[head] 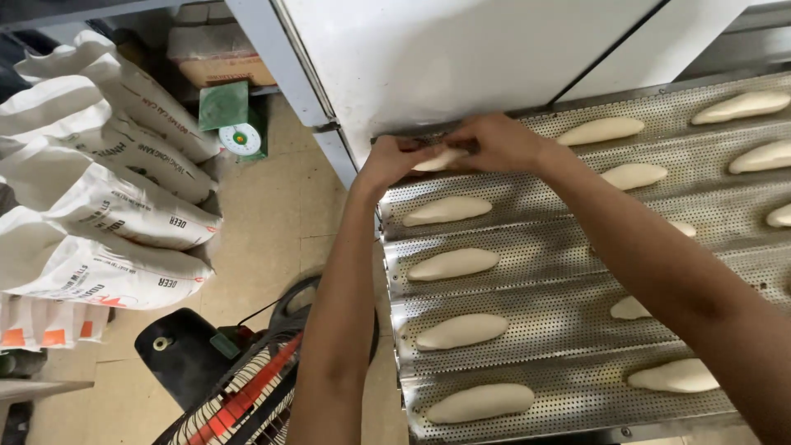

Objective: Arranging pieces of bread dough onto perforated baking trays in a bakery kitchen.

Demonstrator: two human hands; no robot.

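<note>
While both arms reach forward from the bottom of the view, the hands meet at the far left corner of the perforated metal tray [544, 272]. The left hand [387, 161] curls its fingers around the near end of a pale dough piece [439, 160], and the right hand [498, 142] lies palm down over its other end, so both hands are closed lightly on it. That dough piece sits in the top groove of the tray, close under the white cabinet [445, 58]. Other shaped dough pieces [453, 264] lie in rows along the lower grooves. To the left, white flour sacks [107, 214] are stacked beside a small green scale [235, 124] on the floor.
</note>
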